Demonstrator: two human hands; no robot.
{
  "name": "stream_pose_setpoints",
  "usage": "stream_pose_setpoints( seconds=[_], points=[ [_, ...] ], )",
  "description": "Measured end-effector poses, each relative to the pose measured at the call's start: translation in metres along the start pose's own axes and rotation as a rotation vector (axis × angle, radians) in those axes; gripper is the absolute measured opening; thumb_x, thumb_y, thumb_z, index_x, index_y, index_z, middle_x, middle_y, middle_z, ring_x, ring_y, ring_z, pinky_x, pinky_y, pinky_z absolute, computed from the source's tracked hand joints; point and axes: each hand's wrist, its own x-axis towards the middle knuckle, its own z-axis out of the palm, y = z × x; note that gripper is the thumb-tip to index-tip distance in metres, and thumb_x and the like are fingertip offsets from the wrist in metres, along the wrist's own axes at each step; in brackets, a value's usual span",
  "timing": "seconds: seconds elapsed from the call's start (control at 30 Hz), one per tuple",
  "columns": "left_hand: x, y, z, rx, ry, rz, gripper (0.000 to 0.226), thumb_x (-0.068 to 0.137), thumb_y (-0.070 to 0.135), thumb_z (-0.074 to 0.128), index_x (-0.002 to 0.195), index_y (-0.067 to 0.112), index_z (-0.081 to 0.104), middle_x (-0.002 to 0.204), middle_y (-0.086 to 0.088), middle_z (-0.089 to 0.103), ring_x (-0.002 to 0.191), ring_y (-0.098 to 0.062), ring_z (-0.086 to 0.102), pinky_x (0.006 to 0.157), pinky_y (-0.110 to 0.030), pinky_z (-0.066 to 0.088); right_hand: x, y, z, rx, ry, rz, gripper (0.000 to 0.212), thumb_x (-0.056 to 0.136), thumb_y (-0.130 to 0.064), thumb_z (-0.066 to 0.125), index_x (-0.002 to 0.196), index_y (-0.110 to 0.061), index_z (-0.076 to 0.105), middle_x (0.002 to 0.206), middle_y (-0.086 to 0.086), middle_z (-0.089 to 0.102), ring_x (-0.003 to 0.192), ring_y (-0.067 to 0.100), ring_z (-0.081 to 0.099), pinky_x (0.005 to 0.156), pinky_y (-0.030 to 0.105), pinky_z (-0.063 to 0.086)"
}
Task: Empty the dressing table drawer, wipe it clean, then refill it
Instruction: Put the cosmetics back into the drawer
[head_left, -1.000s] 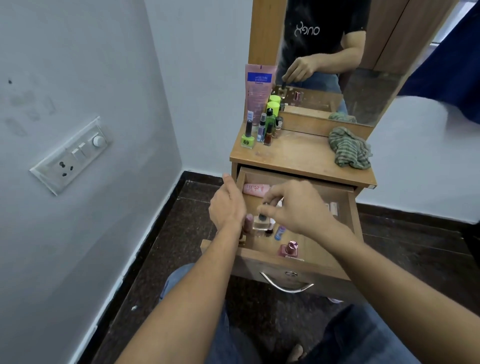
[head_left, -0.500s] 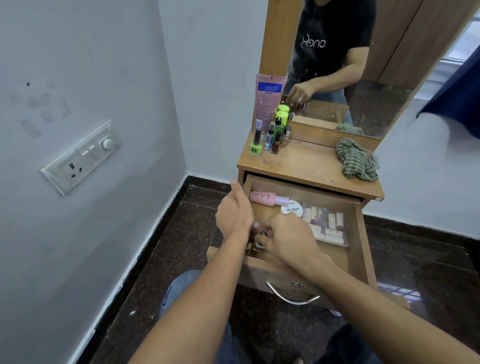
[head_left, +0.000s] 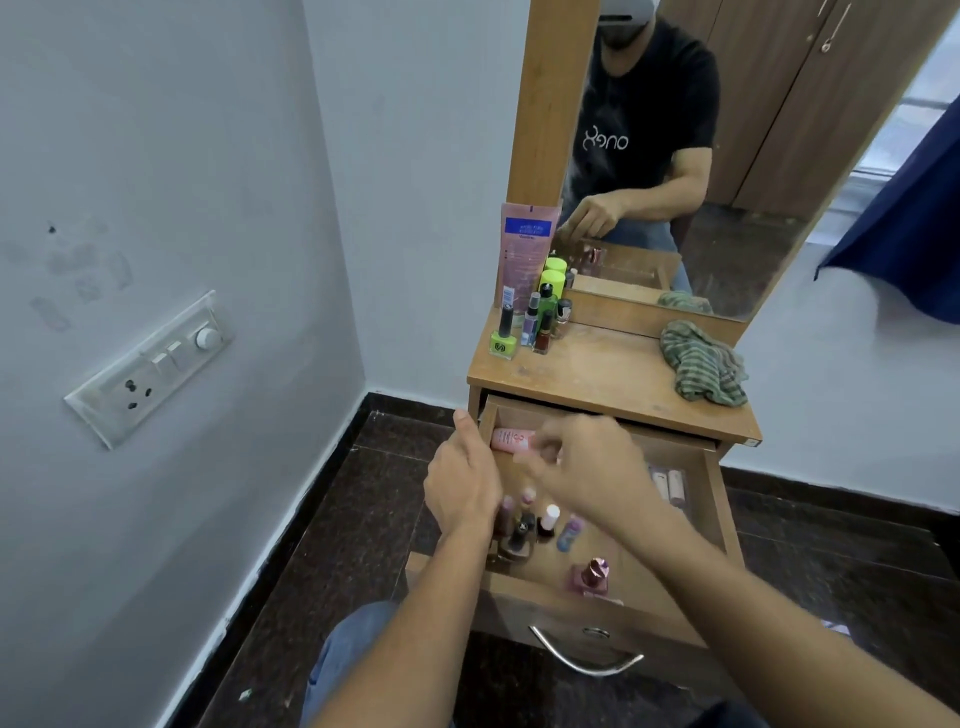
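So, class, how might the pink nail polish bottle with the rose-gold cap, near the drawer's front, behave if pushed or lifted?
The pink nail polish bottle with the rose-gold cap stands upright under a tall cap, so a push may tip it. It looks like glass: likely rigid, smooth, breakable if dropped. Small, so probably light.

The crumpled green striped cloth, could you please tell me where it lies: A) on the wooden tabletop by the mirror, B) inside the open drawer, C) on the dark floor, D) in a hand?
A: the crumpled green striped cloth rests on the wooden tabletop, right side, before the mirror.
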Motion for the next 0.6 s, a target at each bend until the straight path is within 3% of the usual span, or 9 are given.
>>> stream_pose_setpoints(
  seconds=[0.07, 0.1, 0.23, 0.4, 0.6],
  points=[
    [0.0, 0.001, 0.0, -0.013, 0.001, -0.007, 0.08, 0.103, 0.06, 0.007, 0.106, 0.019, 0.075, 0.104, -0.004, 0.072, 0.1, -0.025, 0.065, 0.084, -0.038, 0.041, 0.033, 0.001, -0.027, 0.084, 0.122, 0.003, 0.011, 0.087, -0.031, 0.065, 0.087, -0.027, 0.076, 0.078, -0.013, 0.071, 0.074, 0.009, 0.065, 0.066, 0.029, 0.056],
    [-0.001, 0.001, -0.001, -0.019, 0.002, -0.011, 0.079, 0.103, 0.061, 0.007, 0.105, 0.02, 0.074, 0.103, -0.003, 0.072, 0.099, -0.023, 0.064, 0.083, -0.037, 0.042, 0.052, 0.002, -0.039, 0.114, 0.19, 0.017, 0.015, 0.088, -0.024, 0.063, 0.092, -0.027, 0.077, 0.082, -0.011, 0.073, 0.078, 0.01, 0.066, 0.068, 0.029, 0.055],
    [-0.002, 0.001, 0.0, -0.038, 0.002, -0.024, 0.079, 0.101, 0.063, 0.006, 0.105, 0.021, 0.073, 0.101, 0.001, 0.07, 0.095, -0.017, 0.061, 0.082, -0.035, 0.039, 0.121, 0.01, -0.062, 0.069, 0.272, 0.146, 0.026, 0.09, -0.021, 0.06, 0.112, -0.024, 0.074, 0.099, -0.001, 0.074, 0.095, 0.023, 0.066, 0.076, 0.035, 0.056],
    [-0.001, 0.0, 0.0, -0.032, 0.012, -0.019, 0.079, 0.1, 0.065, 0.006, 0.105, 0.021, 0.073, 0.099, 0.003, 0.069, 0.09, -0.014, 0.057, 0.081, -0.034, 0.04, 0.16, 0.013, -0.05, -0.087, 0.155, 0.201, 0.02, 0.088, -0.022, 0.062, 0.104, -0.022, 0.073, 0.098, 0.004, 0.071, 0.088, 0.025, 0.063, 0.064, 0.034, 0.05],
    [-0.001, 0.0, 0.001, -0.02, 0.02, 0.02, 0.078, 0.1, 0.065, 0.007, 0.101, 0.022, 0.073, 0.096, 0.004, 0.068, 0.091, -0.015, 0.061, 0.077, -0.033, 0.038, 0.167, 0.019, -0.033, -0.11, 0.15, 0.217, 0.011, 0.086, -0.024, 0.064, 0.095, -0.021, 0.07, 0.087, 0.004, 0.067, 0.08, 0.027, 0.058, 0.063, 0.034, 0.046]
  ],
)
